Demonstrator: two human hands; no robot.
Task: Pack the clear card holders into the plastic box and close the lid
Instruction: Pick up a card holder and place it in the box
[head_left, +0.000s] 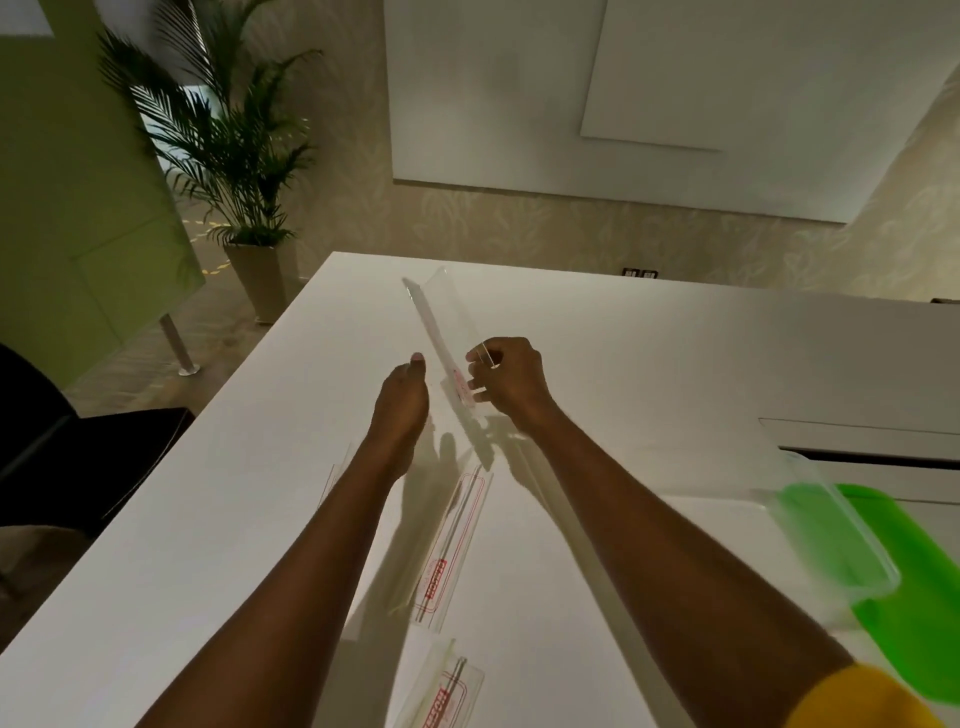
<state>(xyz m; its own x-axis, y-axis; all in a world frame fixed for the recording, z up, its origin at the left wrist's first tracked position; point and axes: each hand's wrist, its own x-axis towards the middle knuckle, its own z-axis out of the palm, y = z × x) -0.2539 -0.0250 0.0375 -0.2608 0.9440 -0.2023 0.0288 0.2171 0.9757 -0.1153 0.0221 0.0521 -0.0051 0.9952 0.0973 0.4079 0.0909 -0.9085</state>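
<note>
On the white table (218, 519), near its middle, a long clear holder (441, 332) is being taken up. It is pinched by the right hand (511, 382), thumb and fingertips closed on its near part where a red label shows. The left hand (402, 400) is held just beside it, fingers pressed together and pointing away from the person; whether it touches the holder cannot be told.

The holder's long axis runs from the hands away toward the table's far edge, slanted a little to the left, with the far end pointing up-left in the picture. Its near end seems lifted, though this is hard to judge through the clear plastic.

Two more holders (452, 545) are left lying nearer the person, their long axes roughly parallel to the first. The box (831, 545), clear with a green lid (914, 587) beside it, stands well apart at the right, open.

The step in hand is judged to be the pick-up of the first holder, so the packing is barely begun. Next, the holder would need to be carried right and turned so that its length is matched to the box.
</note>
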